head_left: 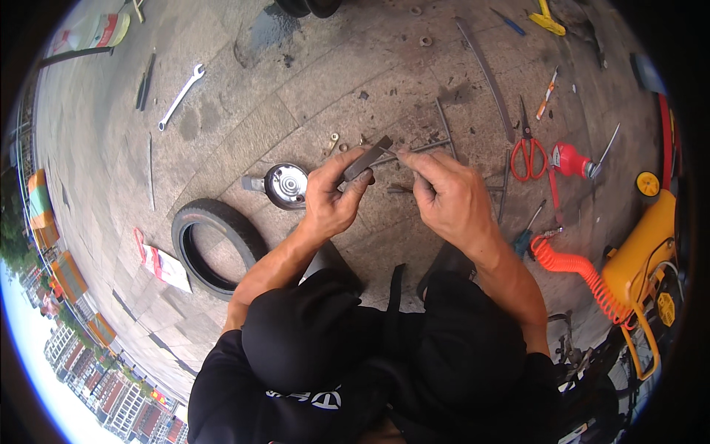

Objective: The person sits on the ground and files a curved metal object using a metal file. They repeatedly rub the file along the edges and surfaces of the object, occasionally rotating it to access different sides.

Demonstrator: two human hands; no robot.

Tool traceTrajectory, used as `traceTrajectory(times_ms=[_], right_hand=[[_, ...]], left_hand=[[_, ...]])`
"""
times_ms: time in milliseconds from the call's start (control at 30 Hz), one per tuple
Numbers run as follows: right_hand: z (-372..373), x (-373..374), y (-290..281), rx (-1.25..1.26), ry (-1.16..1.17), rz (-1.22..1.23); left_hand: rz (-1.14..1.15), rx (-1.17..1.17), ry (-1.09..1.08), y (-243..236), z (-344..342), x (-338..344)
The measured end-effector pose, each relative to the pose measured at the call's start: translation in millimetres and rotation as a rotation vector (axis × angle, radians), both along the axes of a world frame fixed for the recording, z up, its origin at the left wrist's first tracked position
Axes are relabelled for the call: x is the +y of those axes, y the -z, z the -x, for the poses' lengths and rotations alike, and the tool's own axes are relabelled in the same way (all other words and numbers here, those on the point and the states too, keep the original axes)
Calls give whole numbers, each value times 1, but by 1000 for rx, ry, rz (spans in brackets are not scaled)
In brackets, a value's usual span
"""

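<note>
My left hand (333,194) is closed around a dark grey flat bar (365,158), thumb along its near side. The bar slants up to the right between my hands. My right hand (452,194) is closed in a pinch close to the bar's far end. A thin sliver seems to run from those fingertips to the bar, but it is too small to name. Just left of my left hand lies a round metal brake drum (286,185). Thin dark metal rods (444,122) lie on the paving beyond my right hand.
A small tyre (219,248) and a combination wrench (181,98) are on the left. To the right are red-handled scissors (528,157), a red bottle (568,159), a coiled orange air hose (573,266) and a yellow tank (642,248). A long flat strip (487,78) lies farther off.
</note>
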State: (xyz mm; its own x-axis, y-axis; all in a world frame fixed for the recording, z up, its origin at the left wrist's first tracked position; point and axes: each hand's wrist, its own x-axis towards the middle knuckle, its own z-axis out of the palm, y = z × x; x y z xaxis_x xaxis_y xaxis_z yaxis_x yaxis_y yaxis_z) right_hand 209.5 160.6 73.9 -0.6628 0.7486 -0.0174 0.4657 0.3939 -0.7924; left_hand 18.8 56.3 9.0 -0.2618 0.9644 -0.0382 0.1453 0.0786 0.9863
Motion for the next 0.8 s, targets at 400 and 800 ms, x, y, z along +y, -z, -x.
traceTrajectory(times_ms=[400, 800], right_hand=[[-4, -6, -5, 17, 28, -17], [-6, -13, -10, 32, -19, -65]], left_hand=[[30, -5, 82, -7, 0, -6], [19, 6, 79, -16, -2, -10]])
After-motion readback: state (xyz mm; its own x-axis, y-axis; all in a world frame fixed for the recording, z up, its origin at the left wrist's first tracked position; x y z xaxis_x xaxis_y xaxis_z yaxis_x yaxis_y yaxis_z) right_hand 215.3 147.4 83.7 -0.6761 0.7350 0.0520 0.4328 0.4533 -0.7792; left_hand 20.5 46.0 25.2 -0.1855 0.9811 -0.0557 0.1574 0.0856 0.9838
